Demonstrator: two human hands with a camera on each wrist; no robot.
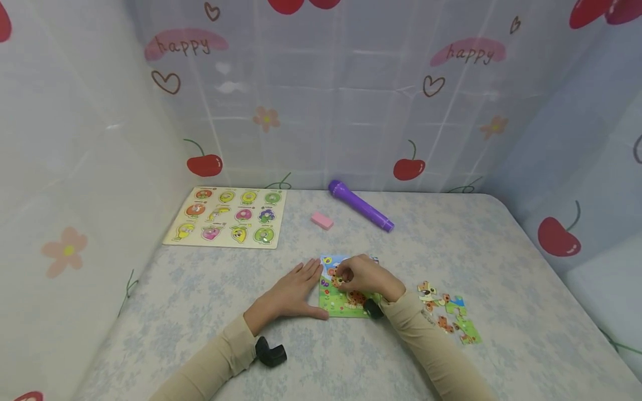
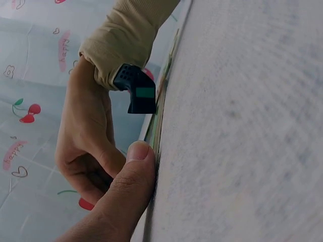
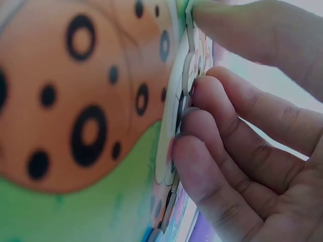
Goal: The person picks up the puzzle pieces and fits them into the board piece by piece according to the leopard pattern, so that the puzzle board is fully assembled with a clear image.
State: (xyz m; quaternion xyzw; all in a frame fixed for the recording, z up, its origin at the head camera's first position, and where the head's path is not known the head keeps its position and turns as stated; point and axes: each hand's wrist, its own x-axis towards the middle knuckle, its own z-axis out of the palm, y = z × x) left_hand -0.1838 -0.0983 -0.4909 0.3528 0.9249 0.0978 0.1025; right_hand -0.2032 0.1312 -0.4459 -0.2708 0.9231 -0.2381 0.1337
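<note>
Puzzle board (image 1: 332,305) flat, sky end farthest

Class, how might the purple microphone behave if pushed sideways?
The purple microphone would likely roll: it lies on its side and its body looks round. Its path might curve, as the head end looks slightly wider. Its straight shape suggests it would stay stiff.

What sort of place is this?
Perhaps a play corner, though whose is unclear: a jigsaw and a fruit board lie on the table, with cherry-print sheets around it.
</note>
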